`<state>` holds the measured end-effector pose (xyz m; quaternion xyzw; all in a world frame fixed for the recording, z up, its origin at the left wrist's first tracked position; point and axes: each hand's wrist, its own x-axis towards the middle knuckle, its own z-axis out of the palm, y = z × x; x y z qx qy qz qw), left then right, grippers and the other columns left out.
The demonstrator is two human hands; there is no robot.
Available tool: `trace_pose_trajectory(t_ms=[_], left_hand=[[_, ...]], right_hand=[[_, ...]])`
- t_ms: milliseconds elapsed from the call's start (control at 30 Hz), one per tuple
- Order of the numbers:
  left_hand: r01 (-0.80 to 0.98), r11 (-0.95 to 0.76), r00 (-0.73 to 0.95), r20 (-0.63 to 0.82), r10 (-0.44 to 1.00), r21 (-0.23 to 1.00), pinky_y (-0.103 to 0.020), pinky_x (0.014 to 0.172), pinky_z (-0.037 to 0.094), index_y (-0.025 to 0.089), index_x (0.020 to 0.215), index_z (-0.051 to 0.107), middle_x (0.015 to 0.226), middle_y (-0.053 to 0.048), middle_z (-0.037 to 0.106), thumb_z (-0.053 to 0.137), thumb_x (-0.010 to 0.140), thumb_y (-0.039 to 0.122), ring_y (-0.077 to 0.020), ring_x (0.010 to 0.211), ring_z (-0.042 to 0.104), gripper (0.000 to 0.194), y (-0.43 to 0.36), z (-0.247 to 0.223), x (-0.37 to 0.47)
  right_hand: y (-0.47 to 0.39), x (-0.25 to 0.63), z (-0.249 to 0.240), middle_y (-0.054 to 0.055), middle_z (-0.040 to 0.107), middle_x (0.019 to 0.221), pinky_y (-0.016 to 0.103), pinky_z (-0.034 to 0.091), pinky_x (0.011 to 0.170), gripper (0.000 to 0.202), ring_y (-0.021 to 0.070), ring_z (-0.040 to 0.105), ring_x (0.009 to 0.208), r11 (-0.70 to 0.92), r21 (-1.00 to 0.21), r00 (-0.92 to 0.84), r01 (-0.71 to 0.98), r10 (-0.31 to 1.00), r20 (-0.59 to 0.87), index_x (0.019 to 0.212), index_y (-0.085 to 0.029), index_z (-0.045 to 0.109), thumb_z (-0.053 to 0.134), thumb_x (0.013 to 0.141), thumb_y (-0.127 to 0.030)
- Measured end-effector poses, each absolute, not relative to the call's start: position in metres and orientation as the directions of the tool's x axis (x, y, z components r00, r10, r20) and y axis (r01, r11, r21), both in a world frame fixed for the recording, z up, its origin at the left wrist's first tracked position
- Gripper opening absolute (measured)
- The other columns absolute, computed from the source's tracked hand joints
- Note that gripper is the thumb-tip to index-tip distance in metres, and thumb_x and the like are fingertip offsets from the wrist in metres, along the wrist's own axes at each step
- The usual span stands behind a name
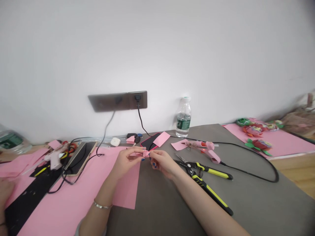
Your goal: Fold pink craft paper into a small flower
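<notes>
A small piece of pink paper (145, 153) is pinched between the fingertips of both hands, above the table's middle. My left hand (128, 159) comes in from the left, its thumb and fingers closed on the paper. From the other side my right hand (161, 161) pinches it too, fingers curled in. Just behind them lies a phone (148, 142) in a pink-red case, partly covered by a pink paper square (161, 139). Right of my right hand are yellow-and-black pliers (209, 183) and a pink glue gun (209, 149), whose tip rests over another paper piece (178, 145).
A water bottle (183, 119) stands against the wall. Crafted paper flowers (259, 146) lie on pink sheets at right. Leftward are a large pink sheet (98, 177), a second phone (82, 159), black cables, an earbud case (115, 141), a second glue gun (54, 159) and another person's hand (5, 191).
</notes>
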<state>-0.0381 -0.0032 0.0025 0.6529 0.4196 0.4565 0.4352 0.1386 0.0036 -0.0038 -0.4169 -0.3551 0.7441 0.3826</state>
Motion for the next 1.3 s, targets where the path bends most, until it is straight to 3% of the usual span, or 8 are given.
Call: trace_pose_trajectory(t_ms=[200,300,433,700,967,1033,1200,1300], left_hand=[[-0.147,0.023,0.188,0.005,0.982,0.989,-0.024,0.064,0.059,0.019,0.099,0.069,0.093,-0.006,0.073,0.081,0.069,0.026,-0.017,0.079,0.07,0.033,0.001,-0.002,-0.03],[-0.359,0.164,0.245,-0.077,0.966,0.919,-0.018,0.062,0.058,0.018,0.097,0.07,0.086,-0.004,0.073,0.084,0.067,0.027,-0.0135,0.073,0.07,0.035,0.003,-0.005,-0.031],[-0.612,0.255,0.271,-0.104,0.957,0.749,-0.014,0.054,0.056,0.016,0.09,0.07,0.084,-0.002,0.072,0.088,0.061,0.023,-0.0089,0.062,0.067,0.035,0.003,-0.006,-0.037],[-0.79,0.093,0.074,-0.056,0.996,0.606,-0.006,0.048,0.051,0.021,0.091,0.067,0.081,0.001,0.067,0.067,0.086,0.025,-0.0033,0.057,0.059,0.006,0.006,0.003,-0.067],[-0.902,-0.353,-0.318,0.17,0.933,0.248,-0.002,0.048,0.047,0.023,0.117,0.06,0.085,-0.001,0.066,0.039,0.1,0.022,-0.0021,0.058,0.056,0.026,-0.005,0.029,-0.136],[-0.899,-0.377,-0.352,0.144,0.925,0.224,-0.003,0.049,0.048,0.02,0.119,0.058,0.087,-0.003,0.064,0.033,0.101,0.02,-0.0029,0.059,0.057,0.031,-0.005,0.031,-0.148],[-0.874,-0.363,-0.422,-0.13,0.897,0.324,-0.009,0.047,0.051,0.016,0.119,0.057,0.082,-0.005,0.064,0.03,0.098,0.012,-0.0051,0.057,0.06,0.035,0.007,0.024,-0.167],[-0.871,-0.338,-0.44,-0.262,0.859,0.355,-0.025,0.06,0.061,0.01,0.125,0.052,0.093,-0.013,0.066,0.029,0.096,0.01,-0.0147,0.073,0.071,0.037,0.017,0.012,-0.178]], right_hand=[[0.009,0.144,-0.001,-0.004,0.049,0.052,0.023,0.025,0.048,0.035,0.0079,0.037,0.048,-0.116,-0.986,-0.251,-0.12,0.964,-0.083,0.057,-0.017,0.058,0.075,0.065,-0.046],[0.01,0.148,0.0,-0.003,0.05,0.057,0.025,0.028,0.049,0.04,0.0099,0.039,0.05,0.059,-0.989,-0.178,-0.138,0.98,0.084,0.063,-0.018,0.061,0.064,0.075,-0.056],[0.013,0.151,-0.009,-0.003,0.047,0.056,0.025,0.028,0.048,0.044,0.0107,0.038,0.048,0.118,-0.974,-0.057,-0.194,0.99,0.131,0.067,-0.018,0.062,0.058,0.08,-0.06],[0.016,0.15,-0.03,-0.002,0.046,0.055,0.027,0.027,0.049,0.042,0.0131,0.038,0.05,0.099,-0.984,-0.053,-0.146,0.993,0.107,0.07,-0.02,0.063,0.06,0.079,-0.061],[0.021,0.154,-0.045,-0.002,0.048,0.059,0.026,0.028,0.048,0.043,0.0119,0.039,0.05,0.08,-0.971,-0.079,-0.224,0.992,0.1,0.078,-0.018,0.064,0.061,0.081,-0.06],[0.021,0.154,-0.046,-0.002,0.048,0.058,0.026,0.028,0.048,0.043,0.0115,0.039,0.049,0.077,-0.971,-0.082,-0.226,0.992,0.098,0.078,-0.018,0.065,0.062,0.08,-0.06],[0.021,0.154,-0.045,-0.002,0.049,0.058,0.027,0.028,0.047,0.044,0.0124,0.039,0.049,0.063,-0.97,-0.073,-0.233,0.994,0.082,0.078,-0.019,0.064,0.063,0.077,-0.063],[0.021,0.154,-0.044,-0.001,0.049,0.058,0.027,0.027,0.047,0.043,0.0131,0.039,0.049,0.053,-0.971,-0.074,-0.235,0.995,0.072,0.078,-0.019,0.064,0.064,0.077,-0.063]])
